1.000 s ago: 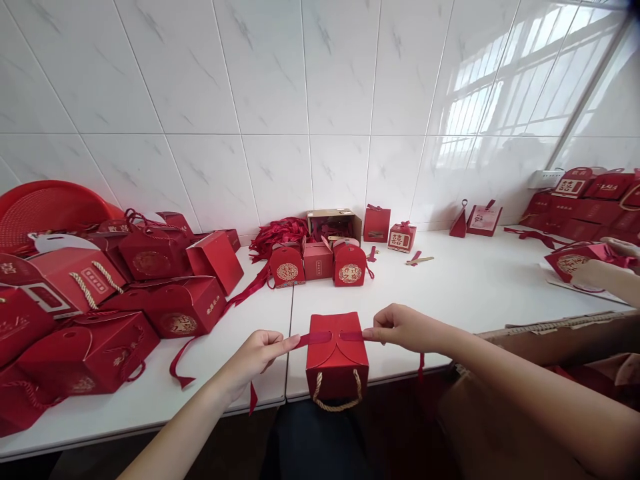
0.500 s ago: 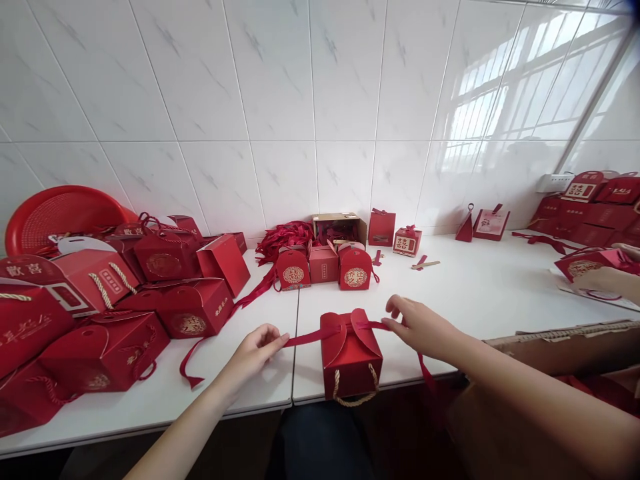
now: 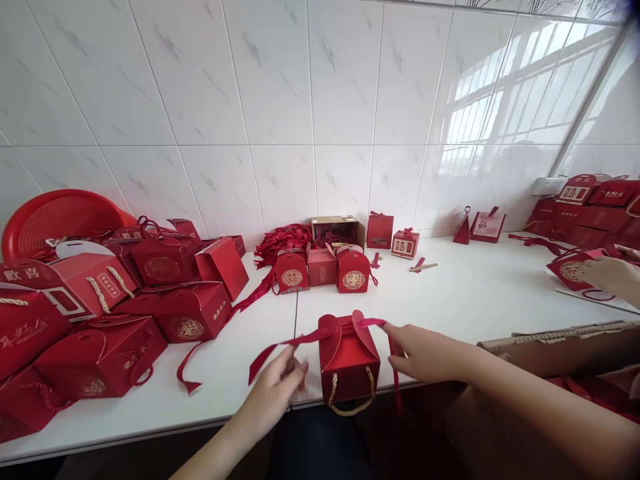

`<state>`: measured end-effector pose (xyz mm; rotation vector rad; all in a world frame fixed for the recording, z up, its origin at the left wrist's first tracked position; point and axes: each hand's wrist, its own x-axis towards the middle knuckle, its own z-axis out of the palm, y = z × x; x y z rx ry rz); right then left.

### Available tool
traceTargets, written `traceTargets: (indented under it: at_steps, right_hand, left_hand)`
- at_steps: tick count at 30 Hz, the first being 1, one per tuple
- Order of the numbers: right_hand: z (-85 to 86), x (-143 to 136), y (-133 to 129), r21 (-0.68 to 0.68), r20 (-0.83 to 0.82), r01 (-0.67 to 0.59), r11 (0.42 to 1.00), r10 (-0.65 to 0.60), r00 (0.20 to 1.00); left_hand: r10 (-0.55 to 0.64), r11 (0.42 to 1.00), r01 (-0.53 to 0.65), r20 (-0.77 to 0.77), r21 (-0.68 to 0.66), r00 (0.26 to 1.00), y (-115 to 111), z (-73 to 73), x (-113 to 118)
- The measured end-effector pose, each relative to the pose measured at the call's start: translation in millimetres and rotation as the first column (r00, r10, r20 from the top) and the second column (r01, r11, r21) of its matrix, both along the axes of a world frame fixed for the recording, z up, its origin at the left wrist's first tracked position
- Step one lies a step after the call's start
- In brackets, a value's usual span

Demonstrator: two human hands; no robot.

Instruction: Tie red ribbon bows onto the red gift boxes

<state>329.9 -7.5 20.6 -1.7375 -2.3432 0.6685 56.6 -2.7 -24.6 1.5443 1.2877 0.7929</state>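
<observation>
A small red gift box [image 3: 350, 357] with a gold rope handle [image 3: 353, 410] sits at the table's front edge, its two curved flaps closed together on top. A red ribbon [image 3: 307, 337] runs through the flaps, with a tail out on each side. My left hand [image 3: 280, 387] is just left of the box, thumb and fingers apart, fingertips near or touching the left tail, which trails free past them. To the right of the box, my right hand [image 3: 417, 350] has the other tail at its fingers, and the end hangs down below.
Red gift boxes [image 3: 100, 357] are heaped on the left by a red plastic basket [image 3: 65, 217]. Behind stand more boxes [image 3: 354, 270] and a ribbon pile [image 3: 285, 243]. At right, an open cardboard carton [image 3: 550, 347] borders the table; another person's hand [image 3: 610, 273] touches a red box.
My left hand has let go of the left ribbon tail and moved right and down, closer to the box. The right hand has lowered slightly with its tail.
</observation>
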Motion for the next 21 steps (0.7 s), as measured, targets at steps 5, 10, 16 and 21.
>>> traceTargets:
  at_steps: [5, 10, 16, 21]
  right_hand:
    - [13.5, -5, 5, -0.040, -0.721, 0.228, 0.973, -0.186, 0.667]
    - [19.0, 0, 13, -0.260, -0.945, 0.206, 0.943, -0.293, 0.149]
    - [6.9, 10, 27, -0.468, -0.880, 0.278, 0.839, -0.471, -0.058]
    - [6.5, 8, 25, -0.528, -0.846, 0.269, 0.805, -0.527, -0.084]
  left_hand:
    - [0.397, 0.883, -0.091, 0.629, -0.461, 0.668, 24, 12.5, -3]
    - [0.513, 0.840, -0.117, 0.704, -0.530, 0.491, 30, 19.4, -5]
    - [0.601, 0.783, -0.175, 0.651, -0.597, 0.463, 25, 10.5, -15]
    - [0.592, 0.804, -0.291, 0.652, -0.518, 0.474, 25, 15.3, -25]
